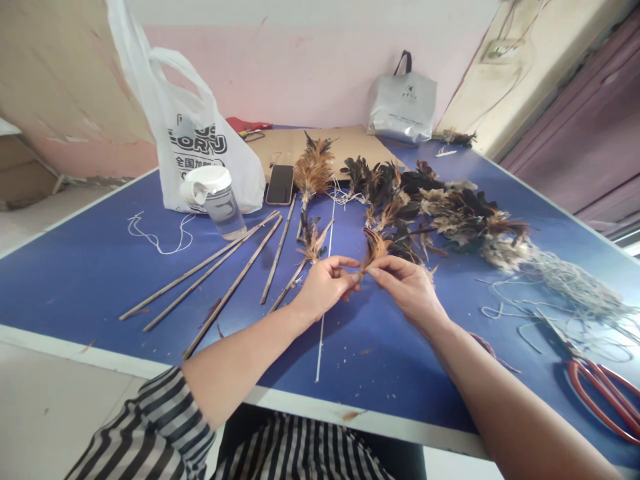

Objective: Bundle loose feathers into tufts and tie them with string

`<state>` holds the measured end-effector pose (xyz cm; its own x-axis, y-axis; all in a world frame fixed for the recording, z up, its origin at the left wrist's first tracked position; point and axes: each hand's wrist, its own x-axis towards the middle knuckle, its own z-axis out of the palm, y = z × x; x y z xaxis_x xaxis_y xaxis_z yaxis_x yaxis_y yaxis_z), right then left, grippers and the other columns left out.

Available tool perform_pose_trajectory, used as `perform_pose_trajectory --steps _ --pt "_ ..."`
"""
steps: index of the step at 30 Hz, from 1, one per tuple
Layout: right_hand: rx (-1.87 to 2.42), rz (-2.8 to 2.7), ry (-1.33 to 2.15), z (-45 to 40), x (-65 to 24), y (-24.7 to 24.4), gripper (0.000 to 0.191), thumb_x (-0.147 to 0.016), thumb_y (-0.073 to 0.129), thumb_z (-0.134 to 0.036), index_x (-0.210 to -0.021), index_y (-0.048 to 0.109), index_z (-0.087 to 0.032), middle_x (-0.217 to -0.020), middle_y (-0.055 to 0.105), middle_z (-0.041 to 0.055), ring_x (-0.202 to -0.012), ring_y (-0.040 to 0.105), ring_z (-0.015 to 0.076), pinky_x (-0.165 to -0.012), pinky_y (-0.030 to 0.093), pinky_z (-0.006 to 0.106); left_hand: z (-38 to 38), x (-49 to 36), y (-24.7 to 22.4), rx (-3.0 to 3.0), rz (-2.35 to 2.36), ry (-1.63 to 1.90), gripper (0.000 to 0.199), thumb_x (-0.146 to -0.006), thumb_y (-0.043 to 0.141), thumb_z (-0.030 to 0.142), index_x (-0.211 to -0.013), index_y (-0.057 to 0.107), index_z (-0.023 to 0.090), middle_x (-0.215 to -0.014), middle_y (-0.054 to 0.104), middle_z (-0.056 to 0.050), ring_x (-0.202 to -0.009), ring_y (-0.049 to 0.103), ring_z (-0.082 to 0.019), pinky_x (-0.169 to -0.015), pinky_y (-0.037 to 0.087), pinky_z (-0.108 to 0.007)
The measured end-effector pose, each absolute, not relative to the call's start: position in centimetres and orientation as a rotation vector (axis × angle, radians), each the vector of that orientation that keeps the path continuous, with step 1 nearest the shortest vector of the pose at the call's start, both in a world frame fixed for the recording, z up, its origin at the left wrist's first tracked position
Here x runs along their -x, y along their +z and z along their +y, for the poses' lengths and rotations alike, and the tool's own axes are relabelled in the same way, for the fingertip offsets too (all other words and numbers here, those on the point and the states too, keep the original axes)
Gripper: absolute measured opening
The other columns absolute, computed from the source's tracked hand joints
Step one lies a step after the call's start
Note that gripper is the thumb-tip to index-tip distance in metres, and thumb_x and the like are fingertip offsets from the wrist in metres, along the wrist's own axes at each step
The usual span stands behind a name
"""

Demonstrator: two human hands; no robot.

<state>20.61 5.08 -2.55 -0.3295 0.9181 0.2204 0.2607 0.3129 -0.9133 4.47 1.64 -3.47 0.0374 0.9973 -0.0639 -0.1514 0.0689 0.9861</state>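
Note:
A small bunch of brown and black feathers (376,245) is pinched by its base between both hands, over the middle of the blue table. My left hand (330,287) closes its thumb and fingers on the stem end. From the other side my right hand (407,287) grips the same base between thumb and fingertips. Just left of the hands, a stick with a feather tuft (313,243) lies on the table. Behind the right hand spreads a large pile of dark and tan feathers (440,200). The exact hold at the fingertips is partly hidden.
Several thin sticks (240,270) lie at left, near a lidded plastic cup (220,207) and a white bag (200,140). A phone (281,185) and cardboard (280,143) are behind. Red-handled scissors (595,387) and tangled string (575,283) lie at right. A silver bag (403,107) stands behind.

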Motion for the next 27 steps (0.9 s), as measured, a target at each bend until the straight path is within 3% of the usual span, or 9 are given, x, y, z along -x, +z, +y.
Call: perform_pose_trajectory --steps 8,14,18,22,27 --pt "1.069 -1.774 1.241 4.6 -20.0 -2.4 0.022 -0.077 0.058 -0.039 -0.076 0.06 -0.017 -0.049 0.048 -0.005 -0.045 0.04 0.0074 -0.046 0.03 0.021 1.5 -4.7 -4.0 -1.181 1.121 1.205 0.023 -0.069 0.066 0.034 -0.08 0.065 0.013 -0.053 0.058 0.001 -0.041 0.045 -0.006 -0.044 0.037 -0.02" --pt "1.066 -1.729 1.342 5.3 -20.7 -2.0 0.028 -0.078 0.054 -0.042 -0.084 0.062 -0.016 -0.054 0.054 -0.0025 -0.049 0.045 0.0082 -0.051 0.036 0.022 1.8 -4.5 -4.1 -1.026 1.153 1.163 0.026 -0.067 0.068 0.037 -0.076 0.065 0.013 -0.056 0.06 0.0 -0.044 0.048 -0.007 -0.047 0.04 -0.02" --pt "1.298 -1.971 1.08 5.7 -21.9 -1.4 0.031 -0.073 0.059 -0.039 -0.093 0.066 -0.017 -0.055 0.058 -0.0015 -0.049 0.047 0.0103 -0.048 0.035 0.023 2.2 -4.3 -4.0 -0.896 1.219 1.175 0.021 -0.067 0.068 0.032 -0.076 0.064 0.013 -0.055 0.06 0.0 -0.044 0.049 -0.006 -0.047 0.04 -0.02" --pt "1.295 -2.261 0.693 5.0 -22.2 -0.7 0.018 -0.074 0.055 -0.03 -0.073 0.07 -0.02 -0.064 0.065 0.0007 -0.057 0.055 0.0138 -0.054 0.039 0.026 2.2 -4.1 -3.9 -0.943 1.223 1.232 0.019 -0.067 0.067 0.03 -0.076 0.064 0.013 -0.055 0.06 0.0 -0.045 0.05 -0.006 -0.047 0.04 -0.019" --pt "1.259 -2.242 0.664 4.9 -22.0 -0.6 0.017 -0.073 0.055 -0.027 -0.073 0.07 -0.02 -0.07 0.068 0.0018 -0.06 0.057 0.0145 -0.057 0.042 0.026 2.2 -4.1 -3.9 -0.904 1.209 1.242 0.022 -0.067 0.068 0.03 -0.077 0.064 0.012 -0.055 0.06 -0.001 -0.046 0.05 -0.006 -0.047 0.041 -0.019"
